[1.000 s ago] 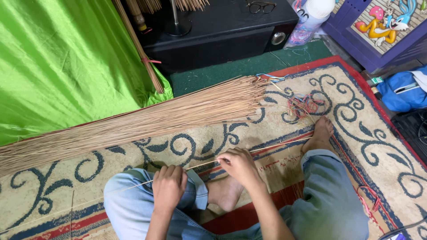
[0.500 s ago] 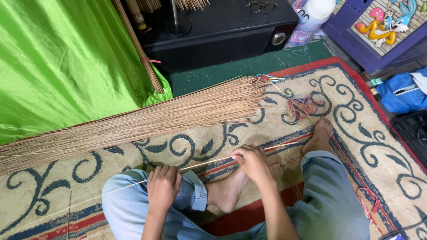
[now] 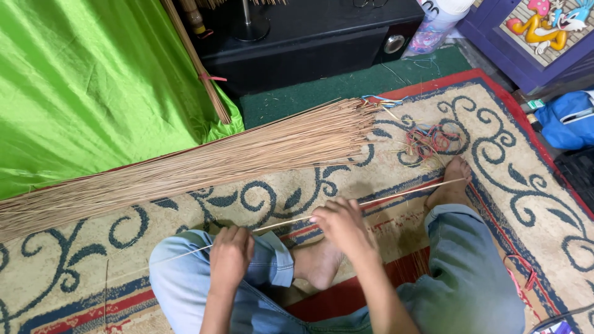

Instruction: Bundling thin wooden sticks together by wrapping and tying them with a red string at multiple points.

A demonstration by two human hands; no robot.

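I sit cross-legged on a patterned rug [image 3: 526,204] in blue jeans. A single long thin stick [image 3: 402,193] lies across my lap, running from lower left up to my right foot. My left hand [image 3: 230,255] grips it near my left knee. My right hand [image 3: 339,224] pinches it further along, fingers closed around it. A large pile of similar brown sticks [image 3: 204,164] lies spread on the rug just beyond my hands, reaching from the left edge to the middle.
Green cloth [image 3: 93,80] covers the upper left. A black cabinet [image 3: 309,43] stands at the back, with a tied stick bundle [image 3: 197,62] leaning by it. Red and blue strings [image 3: 430,139] lie near my foot. A blue bag [image 3: 566,120] sits right.
My right hand has slid to the right along the stick, which now reaches out toward my right foot. My left hand stays near my knee. The view shifted slightly.
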